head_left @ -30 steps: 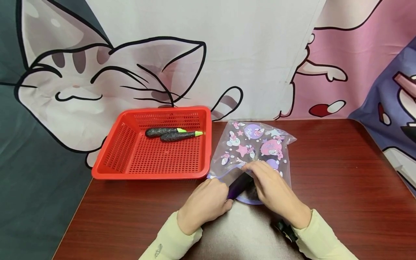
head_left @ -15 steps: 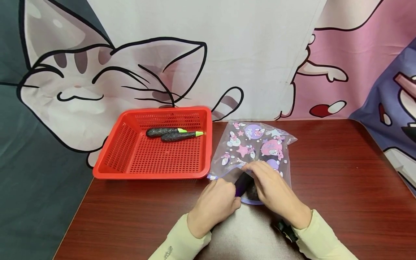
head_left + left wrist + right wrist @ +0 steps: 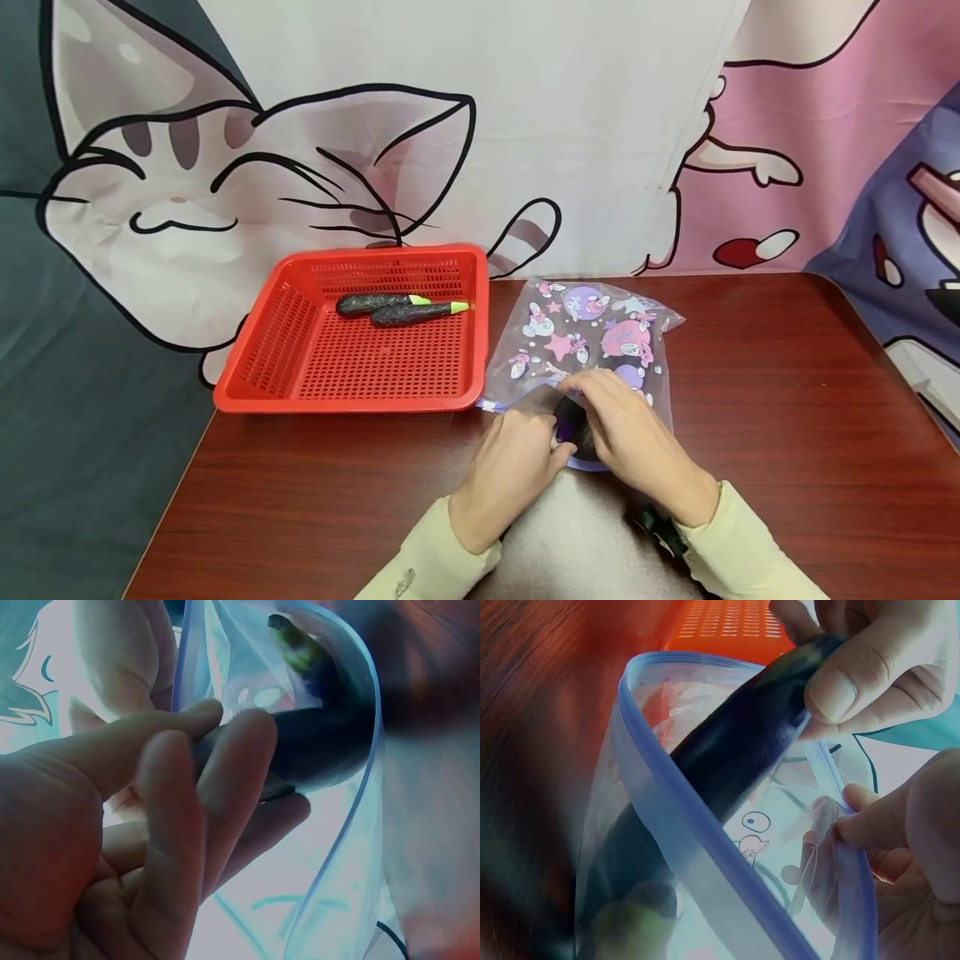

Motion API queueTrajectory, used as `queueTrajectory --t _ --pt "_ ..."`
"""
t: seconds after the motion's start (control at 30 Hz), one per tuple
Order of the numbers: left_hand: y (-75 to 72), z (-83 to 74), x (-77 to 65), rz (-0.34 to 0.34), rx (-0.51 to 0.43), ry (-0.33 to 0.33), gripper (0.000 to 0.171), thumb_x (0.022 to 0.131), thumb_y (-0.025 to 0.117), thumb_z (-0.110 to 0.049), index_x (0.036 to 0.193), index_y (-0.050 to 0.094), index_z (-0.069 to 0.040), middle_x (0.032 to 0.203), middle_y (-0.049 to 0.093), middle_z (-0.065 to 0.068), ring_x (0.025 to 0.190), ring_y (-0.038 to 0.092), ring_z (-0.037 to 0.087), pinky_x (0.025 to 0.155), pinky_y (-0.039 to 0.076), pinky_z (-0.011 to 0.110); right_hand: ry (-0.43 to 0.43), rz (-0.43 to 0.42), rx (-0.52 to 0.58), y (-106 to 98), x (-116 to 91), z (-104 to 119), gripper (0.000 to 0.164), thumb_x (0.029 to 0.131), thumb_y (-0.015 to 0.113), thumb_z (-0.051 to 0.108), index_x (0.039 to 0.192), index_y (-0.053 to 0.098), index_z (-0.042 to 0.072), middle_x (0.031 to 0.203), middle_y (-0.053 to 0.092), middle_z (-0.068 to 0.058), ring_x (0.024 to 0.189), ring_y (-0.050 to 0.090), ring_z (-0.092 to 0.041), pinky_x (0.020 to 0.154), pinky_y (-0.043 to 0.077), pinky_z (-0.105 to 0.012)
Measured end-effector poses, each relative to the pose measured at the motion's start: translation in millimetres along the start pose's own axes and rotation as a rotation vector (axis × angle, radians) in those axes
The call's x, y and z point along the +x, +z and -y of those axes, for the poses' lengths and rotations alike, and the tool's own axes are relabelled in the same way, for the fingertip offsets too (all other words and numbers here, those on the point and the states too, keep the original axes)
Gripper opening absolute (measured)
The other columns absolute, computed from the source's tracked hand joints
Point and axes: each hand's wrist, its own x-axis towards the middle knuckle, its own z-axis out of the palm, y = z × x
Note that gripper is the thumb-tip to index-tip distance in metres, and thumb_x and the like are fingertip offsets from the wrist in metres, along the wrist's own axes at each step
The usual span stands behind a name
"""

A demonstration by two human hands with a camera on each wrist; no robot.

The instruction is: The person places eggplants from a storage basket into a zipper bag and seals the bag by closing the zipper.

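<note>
My left hand (image 3: pixel 510 475) pinches one end of a dark purple eggplant (image 3: pixel 742 742) between thumb and fingers. Most of the eggplant lies inside a clear printed zip bag (image 3: pixel 555 342) with a lilac rim, as the right wrist view shows through the plastic. My right hand (image 3: pixel 633 446) pinches the edge of the bag's mouth and keeps it spread. Inside the bag, a green-tipped stem end (image 3: pixel 304 656) of another eggplant shows beside the first. In the head view, both hands hide much of the bag's mouth.
A red plastic basket (image 3: pixel 352 406) stands left of the bag. It holds two black, rough-skinned vegetables (image 3: pixel 408 314) with bright green ends. Beneath everything is a reddish-brown wooden table (image 3: pixel 787 417), with a printed cat curtain (image 3: pixel 585 125) behind it.
My left hand has moved to the right, pushing the eggplant deeper into the bag, so less of it shows. My right hand has stayed at the bag's mouth. The basket is unchanged.
</note>
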Motion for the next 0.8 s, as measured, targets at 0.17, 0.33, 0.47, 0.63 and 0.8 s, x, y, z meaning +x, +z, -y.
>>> queueTrajectory --t 0.17,0.33,0.47,0.63,0.8 --pt "5.3 -2.2 0.2 -0.032 -0.016 0.016 0.018 0.077 0.083 -0.02 0.07 0.067 -0.013 0.061 0.06 -0.004 0.057 0.063 0.013 0.05 0.048 0.026 0.004 0.004 0.004 -0.3 0.0 0.3 0.036 0.084 0.059 -0.016 0.113 0.063 0.004 0.109 0.065 -0.002 0.101 0.06 -0.018 0.089 0.047 -0.032" --pt "11.2 -4.1 -1.1 -0.04 -0.025 0.042 0.017 0.077 0.082 -0.016 0.074 0.066 -0.013 0.065 0.059 -0.005 0.06 0.063 0.011 0.052 0.049 0.023 0.0 -0.006 0.003 -0.1 0.3 -0.1 0.036 0.084 0.059 -0.017 0.113 0.063 0.004 0.109 0.065 -0.002 0.1 0.061 -0.018 0.088 0.048 -0.033" --pt "14.1 -5.1 -1.4 -0.039 -0.035 0.062 0.018 0.077 0.081 -0.015 0.074 0.063 -0.013 0.065 0.055 -0.006 0.061 0.061 0.009 0.053 0.048 0.021 0.006 -0.005 0.009 -0.3 0.5 -0.5 0.036 0.084 0.058 -0.016 0.113 0.063 0.005 0.108 0.065 -0.001 0.1 0.061 -0.018 0.088 0.047 -0.032" --pt "16.1 -6.1 -1.4 -0.045 -0.047 0.066 0.016 0.077 0.081 -0.014 0.077 0.065 -0.012 0.066 0.056 -0.006 0.062 0.061 0.008 0.054 0.048 0.021 0.011 -0.008 0.01 -1.1 0.9 -0.3 0.034 0.084 0.059 -0.016 0.111 0.064 0.005 0.107 0.065 0.0 0.098 0.061 -0.017 0.087 0.047 -0.031" --pt "19.4 -7.0 -1.3 -0.05 -0.065 0.058 0.013 0.077 0.081 -0.013 0.082 0.069 -0.01 0.071 0.06 -0.004 0.065 0.063 0.009 0.056 0.05 0.022 0.021 -0.01 0.015 -1.4 0.3 0.0 0.032 0.085 0.061 -0.015 0.11 0.064 0.005 0.106 0.066 0.0 0.097 0.061 -0.016 0.085 0.047 -0.031"
